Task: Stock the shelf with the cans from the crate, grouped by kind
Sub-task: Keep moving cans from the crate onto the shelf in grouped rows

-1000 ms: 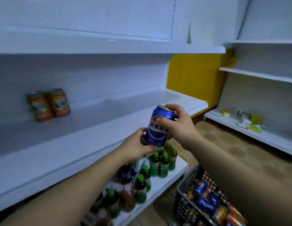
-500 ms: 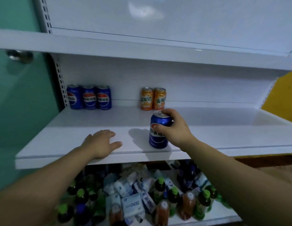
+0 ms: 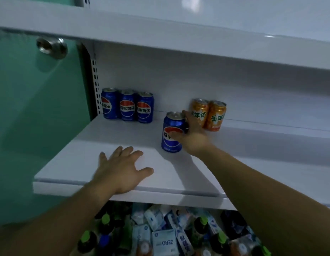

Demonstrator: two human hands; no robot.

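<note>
My right hand [image 3: 192, 137] grips a blue cola can [image 3: 170, 126] that stands upright on the white shelf [image 3: 86, 163], about mid-depth. Three matching blue cola cans [image 3: 127, 105] line the back left corner. Two orange soda cans [image 3: 208, 114] stand at the back, just behind my right hand. My left hand [image 3: 121, 167] lies flat and palm down on the shelf's front part, fingers spread, holding nothing. The crate is out of view.
A white shelf board [image 3: 160, 36] hangs overhead. A green wall with a metal knob [image 3: 51, 48] bounds the left side. The shelf below [image 3: 169, 237] holds several green-capped bottles and white packets. Bare shelf surface stretches right of the orange cans.
My right hand has carried the blue can from the shelf's front edge deeper in, toward the back row. My left hand came off the can earlier and now rests flat on the shelf.
</note>
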